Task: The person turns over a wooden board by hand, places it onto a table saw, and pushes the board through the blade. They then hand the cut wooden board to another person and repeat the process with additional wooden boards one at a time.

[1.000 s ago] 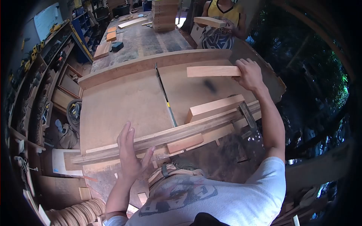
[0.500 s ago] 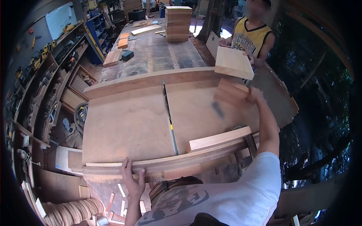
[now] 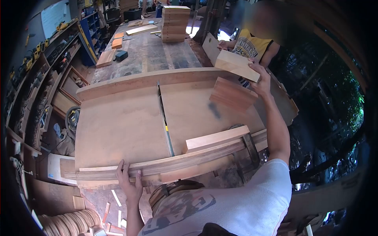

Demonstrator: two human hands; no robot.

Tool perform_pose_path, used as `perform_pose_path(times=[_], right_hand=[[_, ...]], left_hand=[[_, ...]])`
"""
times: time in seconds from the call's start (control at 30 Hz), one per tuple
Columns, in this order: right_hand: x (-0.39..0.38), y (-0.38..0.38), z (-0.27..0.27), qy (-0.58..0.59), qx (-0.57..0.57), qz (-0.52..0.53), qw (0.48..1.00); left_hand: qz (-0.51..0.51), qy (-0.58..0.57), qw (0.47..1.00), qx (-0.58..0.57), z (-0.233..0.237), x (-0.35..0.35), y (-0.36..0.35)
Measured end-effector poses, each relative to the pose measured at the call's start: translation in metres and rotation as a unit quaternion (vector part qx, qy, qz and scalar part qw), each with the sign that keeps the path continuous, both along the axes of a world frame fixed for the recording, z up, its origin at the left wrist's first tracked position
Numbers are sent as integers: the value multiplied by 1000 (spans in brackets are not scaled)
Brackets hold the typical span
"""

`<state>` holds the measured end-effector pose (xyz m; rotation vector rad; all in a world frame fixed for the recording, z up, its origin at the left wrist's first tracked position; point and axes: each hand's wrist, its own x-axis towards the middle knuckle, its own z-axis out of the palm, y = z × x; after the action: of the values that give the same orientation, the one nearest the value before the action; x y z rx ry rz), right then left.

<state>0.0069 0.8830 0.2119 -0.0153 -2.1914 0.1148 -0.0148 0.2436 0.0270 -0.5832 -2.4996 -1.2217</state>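
Note:
My right hand (image 3: 260,80) is closed on the right end of a pale wooden block (image 3: 236,65), raised over the far right of the saw sled. A person in a yellow jersey (image 3: 252,45) stands right behind that block, a hand close to it. Below it, a reddish-brown board (image 3: 232,94), slightly blurred, is on the sled's right panel (image 3: 197,114). My left hand (image 3: 130,181) grips the near laminated wooden fence (image 3: 157,169), fingers hooked over its top and thumb on the near side.
A slot with a saw blade (image 3: 162,106) splits the sled. Against the near fence lies a light wood strip (image 3: 216,138), beside a dark clamp (image 3: 251,149). Stacked boards (image 3: 175,23) stand on the far table. Tool shelves (image 3: 43,86) line the left; offcuts (image 3: 106,212) lie below.
My right hand has let go of the reddish-brown board and moved up to the pale block, which has tilted. The view has shifted slightly; my left hand stays at the fence.

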Motion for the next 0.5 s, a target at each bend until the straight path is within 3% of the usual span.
perform_pose_path(times=[0.03,0.13,0.17,0.23,0.27,0.3,0.37,0.5], right_hand=[[3,-9,9,9,-47,23,999],[26,-46,50,70,-38,38,996],[37,-75,70,85,-168,60,980],[66,-137,103,112,-422,100,894],[75,-141,102,102,-467,94,873],[76,-166,98,134,-534,189,813],[74,-213,83,158,-608,280,726],[82,-292,36,115,-659,337,663]], left_hand=[[-4,-4,1000,2,2,2,-3],[-14,-20,998,57,2,2,-11],[-19,-27,997,76,3,-1,-11],[-81,-89,978,170,12,-7,-3],[-117,-118,961,223,29,-11,9],[-149,-147,939,273,46,-16,20],[-235,-152,909,309,77,-29,39],[-339,-209,826,400,138,-32,55]])
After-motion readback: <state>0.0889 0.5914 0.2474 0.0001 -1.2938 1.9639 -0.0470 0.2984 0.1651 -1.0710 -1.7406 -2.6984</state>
